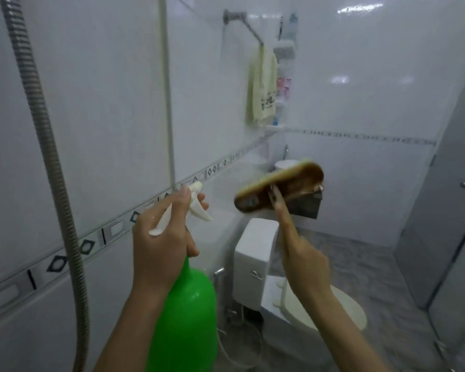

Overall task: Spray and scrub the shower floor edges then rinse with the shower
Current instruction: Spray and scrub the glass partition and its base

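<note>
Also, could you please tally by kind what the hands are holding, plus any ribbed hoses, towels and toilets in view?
spray bottle, green, gripped by the left hand: 1
scrub brush, gripped by the right hand: 1
ribbed metal hose: 1
towel: 1
toilet: 1
Total: 5

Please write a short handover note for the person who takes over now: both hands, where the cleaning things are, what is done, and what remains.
Left hand grips the neck of the green plastic spray bottle, fingers by its white trigger.
Right hand holds the handle of the brown long-handled scrub brush, held up in the air and blurred.
The ribbed metal shower hose hangs along the left wall.
Done: no spray or foam shows on the grey floor, though the picture is blurred.
Left: spray the edges, scrub, rinse.
</note>
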The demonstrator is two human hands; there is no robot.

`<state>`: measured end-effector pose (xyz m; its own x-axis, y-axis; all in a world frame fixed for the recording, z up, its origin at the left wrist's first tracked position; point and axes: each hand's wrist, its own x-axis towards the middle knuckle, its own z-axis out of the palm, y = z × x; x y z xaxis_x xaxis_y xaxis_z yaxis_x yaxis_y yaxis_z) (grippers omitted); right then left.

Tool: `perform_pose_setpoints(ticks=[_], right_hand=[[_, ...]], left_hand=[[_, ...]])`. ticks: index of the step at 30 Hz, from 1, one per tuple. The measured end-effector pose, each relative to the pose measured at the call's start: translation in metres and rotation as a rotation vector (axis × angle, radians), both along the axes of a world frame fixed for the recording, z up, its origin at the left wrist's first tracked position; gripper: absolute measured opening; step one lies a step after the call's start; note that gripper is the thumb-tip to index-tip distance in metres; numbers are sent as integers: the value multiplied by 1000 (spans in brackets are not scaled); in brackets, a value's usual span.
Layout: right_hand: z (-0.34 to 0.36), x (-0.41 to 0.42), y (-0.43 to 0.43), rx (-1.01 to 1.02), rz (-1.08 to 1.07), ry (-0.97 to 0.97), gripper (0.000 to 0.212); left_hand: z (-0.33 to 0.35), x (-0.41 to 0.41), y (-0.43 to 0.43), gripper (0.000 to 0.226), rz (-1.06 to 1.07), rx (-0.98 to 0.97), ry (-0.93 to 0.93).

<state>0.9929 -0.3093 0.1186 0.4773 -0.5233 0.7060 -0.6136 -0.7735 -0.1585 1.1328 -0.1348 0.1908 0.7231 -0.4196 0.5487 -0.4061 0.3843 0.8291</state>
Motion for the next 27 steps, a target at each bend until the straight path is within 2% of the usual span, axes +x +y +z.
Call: perform_pose_setpoints(ticks=[3, 5, 8, 9, 11, 12, 13, 15, 17, 20, 23, 24, 27], right_hand=[[70, 31, -22, -122, 19, -173, 66], [72, 19, -29, -109, -14, -208, 63], [-25, -32, -7, 34, -57, -100, 78], [-59, -49, 8, 159, -80, -98, 83], [-101, -63, 29, 402, -120, -247, 77], [-105, -60, 31, 461, -139, -317, 72], [-94, -53, 30, 440, -133, -327, 71], [-65, -38, 13, 213, -68, -351, 70], [-33, -31, -8, 103, -94, -371, 62], [-53, -49, -12, 128, -170, -362, 60], [-95, -84, 14, 316, -199, -366, 76], [-94, -87, 16, 319, -180, -357, 78], [-32, -73, -13, 97, -128, -372, 65]], left_hand=[[-11, -11, -9, 39, -10, 38, 8], [-15, -18, -11, 39, -28, 35, -6], [-21, -24, -9, 39, -37, 18, -3], [-25, -26, -9, 38, -33, 26, -1], [-32, -34, -11, 37, -40, 37, 8], [-35, -38, -12, 36, -49, 40, 18], [-36, -42, -15, 36, -58, 44, 24], [-40, -53, -20, 34, -72, 63, 35], [-41, -62, -27, 34, -90, 66, 43], [-43, -78, -35, 34, -130, 69, 32], [-47, -85, -40, 35, -170, 64, 27], [-48, -87, -41, 36, -177, 65, 32], [-51, -90, -42, 34, -175, 88, 42]])
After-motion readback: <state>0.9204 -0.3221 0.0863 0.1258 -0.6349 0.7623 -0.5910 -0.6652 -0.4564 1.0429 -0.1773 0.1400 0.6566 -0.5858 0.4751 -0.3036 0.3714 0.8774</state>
